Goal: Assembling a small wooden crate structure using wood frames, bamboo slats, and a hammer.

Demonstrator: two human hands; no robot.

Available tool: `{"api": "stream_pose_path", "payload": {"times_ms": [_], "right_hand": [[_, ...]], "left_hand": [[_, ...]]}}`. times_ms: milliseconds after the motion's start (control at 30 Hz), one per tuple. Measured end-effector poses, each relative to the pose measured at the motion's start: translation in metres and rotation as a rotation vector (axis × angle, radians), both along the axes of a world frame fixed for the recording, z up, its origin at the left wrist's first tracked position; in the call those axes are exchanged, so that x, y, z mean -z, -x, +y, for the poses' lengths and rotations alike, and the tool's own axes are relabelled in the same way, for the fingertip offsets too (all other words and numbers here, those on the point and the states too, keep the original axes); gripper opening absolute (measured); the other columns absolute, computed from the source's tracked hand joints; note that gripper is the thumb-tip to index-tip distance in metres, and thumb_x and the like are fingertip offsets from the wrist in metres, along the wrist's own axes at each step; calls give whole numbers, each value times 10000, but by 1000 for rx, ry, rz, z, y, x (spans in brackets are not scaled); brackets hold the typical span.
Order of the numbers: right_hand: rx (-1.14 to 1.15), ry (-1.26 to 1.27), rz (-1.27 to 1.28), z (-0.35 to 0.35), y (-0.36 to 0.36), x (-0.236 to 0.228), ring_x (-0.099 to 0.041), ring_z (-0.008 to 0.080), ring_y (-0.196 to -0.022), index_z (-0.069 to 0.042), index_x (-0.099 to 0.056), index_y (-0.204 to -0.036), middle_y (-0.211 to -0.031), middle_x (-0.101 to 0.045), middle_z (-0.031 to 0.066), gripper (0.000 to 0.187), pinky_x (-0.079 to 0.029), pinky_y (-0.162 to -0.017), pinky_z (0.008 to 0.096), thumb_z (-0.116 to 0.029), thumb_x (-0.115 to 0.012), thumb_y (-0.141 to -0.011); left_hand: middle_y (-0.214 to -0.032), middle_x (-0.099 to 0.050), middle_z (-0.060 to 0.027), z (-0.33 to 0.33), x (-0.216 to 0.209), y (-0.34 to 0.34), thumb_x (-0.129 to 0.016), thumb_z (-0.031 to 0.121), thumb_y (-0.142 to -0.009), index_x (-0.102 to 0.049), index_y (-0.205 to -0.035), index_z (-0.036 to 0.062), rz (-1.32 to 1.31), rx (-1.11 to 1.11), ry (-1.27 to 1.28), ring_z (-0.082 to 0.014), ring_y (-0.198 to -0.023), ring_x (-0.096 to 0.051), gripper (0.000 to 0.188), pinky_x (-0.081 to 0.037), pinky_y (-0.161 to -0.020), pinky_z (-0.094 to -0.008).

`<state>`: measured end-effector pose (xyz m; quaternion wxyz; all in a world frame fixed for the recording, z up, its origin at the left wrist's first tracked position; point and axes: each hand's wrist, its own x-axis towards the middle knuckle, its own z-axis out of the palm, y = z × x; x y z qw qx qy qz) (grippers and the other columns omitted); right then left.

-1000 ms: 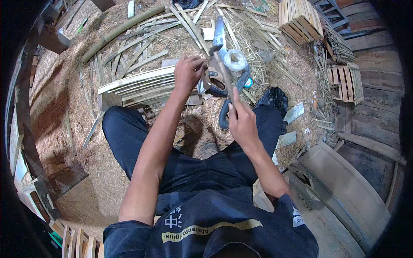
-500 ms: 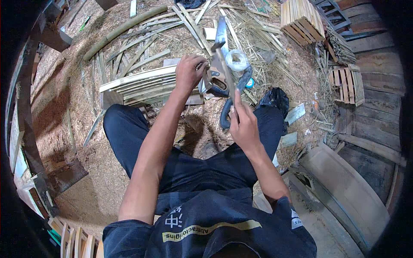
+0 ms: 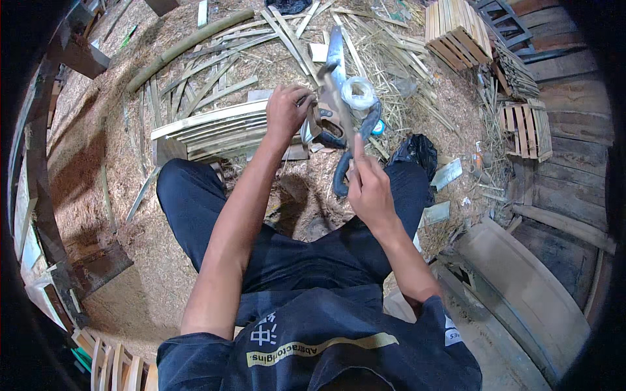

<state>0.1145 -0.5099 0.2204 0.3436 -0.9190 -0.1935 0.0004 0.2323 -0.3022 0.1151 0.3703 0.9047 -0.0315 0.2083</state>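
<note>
Leftward from the left hand [image 3: 287, 111], fingers bunched, what they pinch hidden, stretches the crate [image 3: 212, 125]. The right hand [image 3: 372, 182] wraps its fingers round the hammer [image 3: 344, 112], head near the left fingertips. Nailing seems the step; the next stroke calls for careful aim.

Right across the front of my dark shirt [image 3: 417, 365] runs a yellow band [image 3: 352, 341] with dark Latin letters, upside down from up here! Just beside it, on my left, stand big white characters [image 3: 263, 336], and my right sleeve shows a white patch [image 3: 452, 335] with small dark capitals.
</note>
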Motion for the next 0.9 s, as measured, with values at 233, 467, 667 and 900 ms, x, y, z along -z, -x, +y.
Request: {"api": "stream_pose_path", "payload": {"times_ms": [233, 467, 667, 900], "right_hand": [[5, 20, 30, -4, -2, 1, -607, 387, -760, 29, -358, -1486, -869, -585, 225, 609, -493, -722, 486, 21, -519, -898], [-4, 33, 7, 0, 1, 10, -606, 375, -763, 27, -344, -1493, -864, -588, 211, 623, -498, -709, 470, 31, -519, -895], [48, 7, 80, 0, 4, 10, -635, 396, -834, -2, -389, -1480, -934, -623, 261, 568, -499, -728, 447, 20, -532, -931], [26, 8, -14, 0, 1, 7, -632, 378, -816, -10, -384, -1487, -912, -618, 244, 595, -502, -721, 431, 44, -529, -913]], "left_hand": [[-934, -723, -68, 1, -4, -3, -726, 197, -841, -752, -892, 83, -1, 26, -26, -286, -859, -619, 127, -493, -787, -378], [-965, -690, -107, 14, -1, 3, -752, 140, -800, -699, -943, 49, -42, 162, 34, -323, -894, -626, 178, -490, -799, -393], [-955, -677, -134, 15, 9, 0, -754, 132, -798, -707, -941, 25, -70, 159, 75, -337, -907, -626, 185, -496, -816, -405], [-974, -679, -142, 14, 10, 2, -749, 106, -800, -719, -962, 17, -37, 148, 52, -341, -926, -626, 188, -498, -831, -402]]}}
